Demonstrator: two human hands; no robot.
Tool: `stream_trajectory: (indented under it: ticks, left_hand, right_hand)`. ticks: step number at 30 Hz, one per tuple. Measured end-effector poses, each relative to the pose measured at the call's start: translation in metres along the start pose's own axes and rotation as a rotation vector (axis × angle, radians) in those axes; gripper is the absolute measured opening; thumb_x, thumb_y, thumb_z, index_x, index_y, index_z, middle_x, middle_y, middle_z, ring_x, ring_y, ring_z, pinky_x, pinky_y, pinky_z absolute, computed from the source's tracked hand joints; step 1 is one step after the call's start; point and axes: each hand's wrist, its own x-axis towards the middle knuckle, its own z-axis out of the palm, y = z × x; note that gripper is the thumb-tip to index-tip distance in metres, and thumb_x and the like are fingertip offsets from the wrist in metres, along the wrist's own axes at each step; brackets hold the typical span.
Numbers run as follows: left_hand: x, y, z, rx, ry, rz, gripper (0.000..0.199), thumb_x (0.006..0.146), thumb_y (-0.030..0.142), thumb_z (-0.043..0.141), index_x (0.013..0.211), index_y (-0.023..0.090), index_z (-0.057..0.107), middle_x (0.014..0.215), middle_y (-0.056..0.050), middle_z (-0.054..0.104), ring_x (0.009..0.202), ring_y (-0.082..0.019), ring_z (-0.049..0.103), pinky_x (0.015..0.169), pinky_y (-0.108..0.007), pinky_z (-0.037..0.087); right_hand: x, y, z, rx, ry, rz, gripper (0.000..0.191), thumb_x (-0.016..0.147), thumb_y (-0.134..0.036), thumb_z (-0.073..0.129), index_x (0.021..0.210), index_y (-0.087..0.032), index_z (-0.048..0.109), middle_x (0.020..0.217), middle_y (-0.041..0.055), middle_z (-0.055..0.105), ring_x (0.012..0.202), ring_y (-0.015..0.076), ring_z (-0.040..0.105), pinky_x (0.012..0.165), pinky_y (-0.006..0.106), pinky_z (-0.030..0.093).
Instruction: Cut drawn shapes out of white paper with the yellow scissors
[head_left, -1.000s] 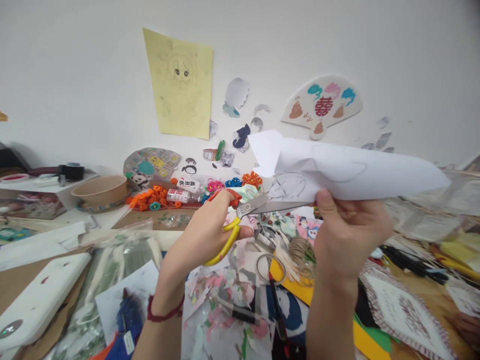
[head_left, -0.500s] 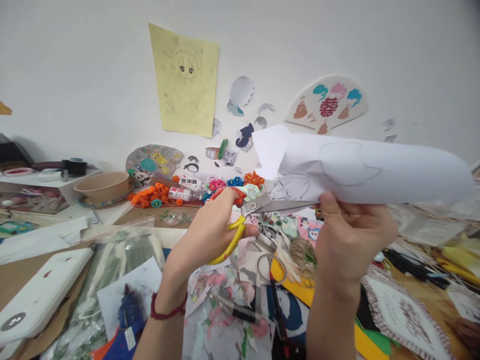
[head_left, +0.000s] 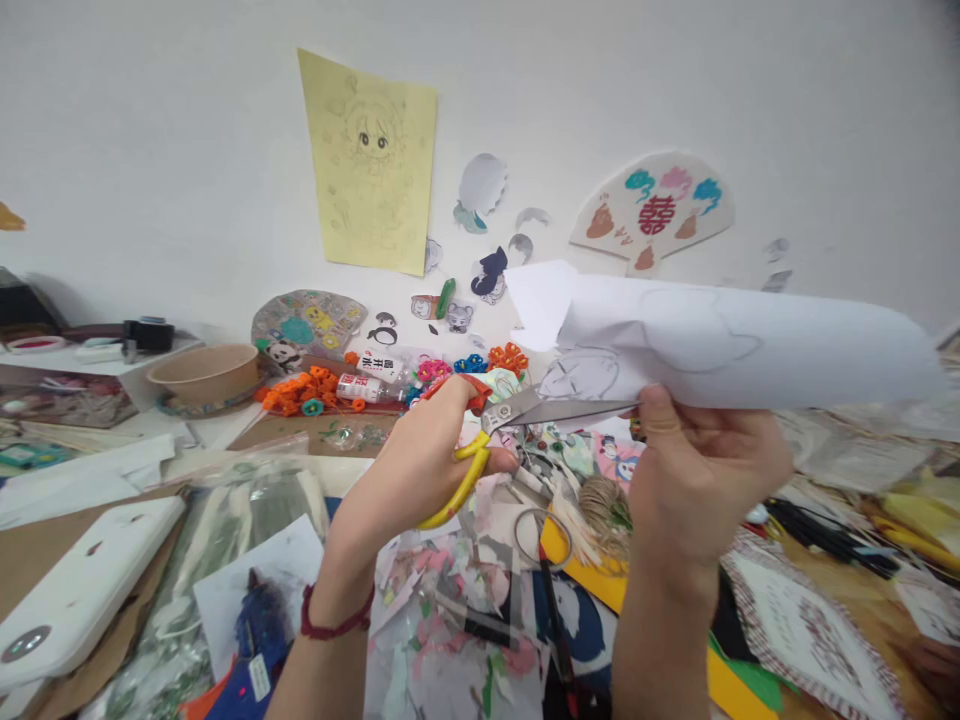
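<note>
The left hand [head_left: 431,450] holds the scissors [head_left: 501,411] by their loops; the right hand [head_left: 697,455] pinches the drawn-on white paper [head_left: 697,330] at the blades, above the crowded bench [head_left: 862,592]. Below lie paper scraps [head_left: 442,660]; farther, orange flowers [head_left: 304,390], then a white wall [head_left: 187,150].

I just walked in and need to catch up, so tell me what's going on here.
A person's left hand holds yellow-and-red-handled scissors, with the blades at the lower edge of a sheet of white paper. The right hand grips that sheet, which is curled and held up above the cluttered table. A line drawing shows on the paper near the blades. Paper scraps lie below the hands.
</note>
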Motion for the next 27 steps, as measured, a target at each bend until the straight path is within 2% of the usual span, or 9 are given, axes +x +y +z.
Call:
stream_trajectory:
  ticks: [9, 27]
  left_hand:
    - [-0.0002, -0.0008, -0.0008, 0.018, -0.005, -0.001, 0.025, 0.081, 0.029, 0.059, 0.099, 0.022, 0.044, 0.100, -0.003, 0.055, 0.083, -0.020, 0.049, 0.069, -0.032, 0.036]
    - [-0.0009, 0.0022, -0.0004, 0.006, -0.009, -0.031, 0.024, 0.080, 0.029, 0.057, 0.099, 0.024, 0.044, 0.107, -0.004, 0.057, 0.087, -0.021, 0.051, 0.070, -0.031, 0.036]
  right_hand:
    - [-0.0005, 0.0015, 0.0006, 0.024, -0.018, -0.019, 0.031, 0.063, -0.013, 0.083, 0.094, -0.015, 0.077, 0.082, 0.0044, 0.078, 0.078, 0.0188, 0.073, 0.075, 0.031, 0.061]
    - [-0.0020, -0.0016, 0.0008, 0.028, -0.030, 0.007, 0.031, 0.065, -0.013, 0.083, 0.095, -0.015, 0.077, 0.080, 0.0035, 0.078, 0.077, 0.0175, 0.073, 0.071, 0.028, 0.060]
